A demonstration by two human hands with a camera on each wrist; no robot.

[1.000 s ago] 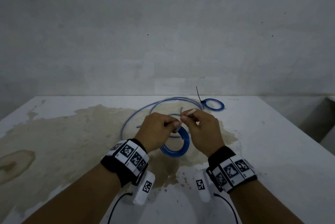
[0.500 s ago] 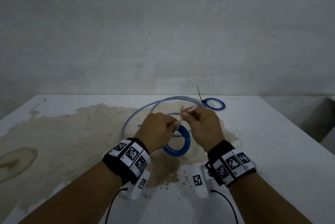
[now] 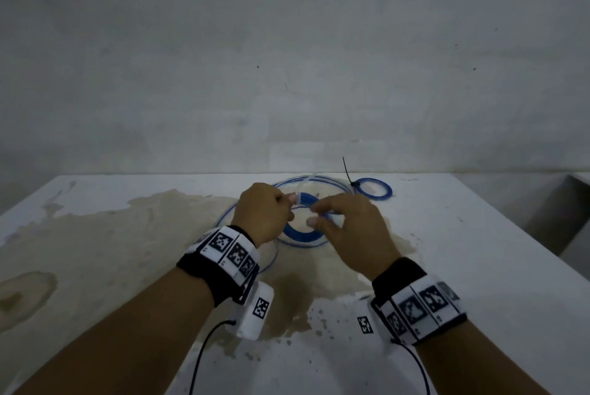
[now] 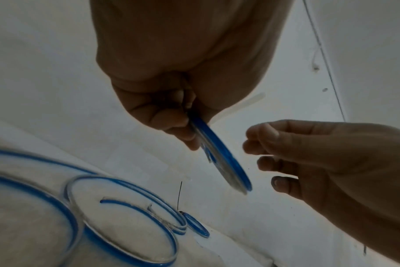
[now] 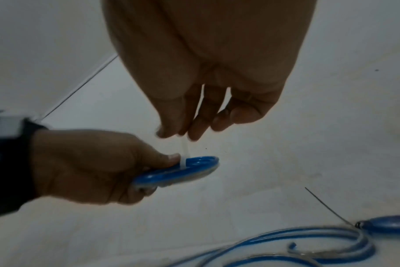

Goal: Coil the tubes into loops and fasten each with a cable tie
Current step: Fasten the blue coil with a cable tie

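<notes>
The left hand [image 3: 263, 214] pinches a small coil of translucent blue plastic tube [image 5: 180, 172] between thumb and curled fingers, right beside the white cable tie [image 5: 186, 156] that wraps its bundled turns; gripping there probably keeps the turns from springing apart while the tie is drawn tight. The coil is lifted clear of the stained white table [image 3: 479, 267], above the loose blue tubes [image 3: 249, 209] that sprawl uncoiled on it. In the right wrist view the coil lies nearly flat, its long axis running away from the left hand, and the tie's free tail stands up from it toward the right hand [image 3: 348, 228]. That hand's fingertips [image 5: 171, 132] are bunched loosely at the tail's top; the blur leaves it unclear whether they pinch it. Beyond the loose tubes, toward the wall, a finished small blue coil [image 3: 373, 189] rests on the table, its black cable tie [image 3: 347, 171] pointing up.
</notes>
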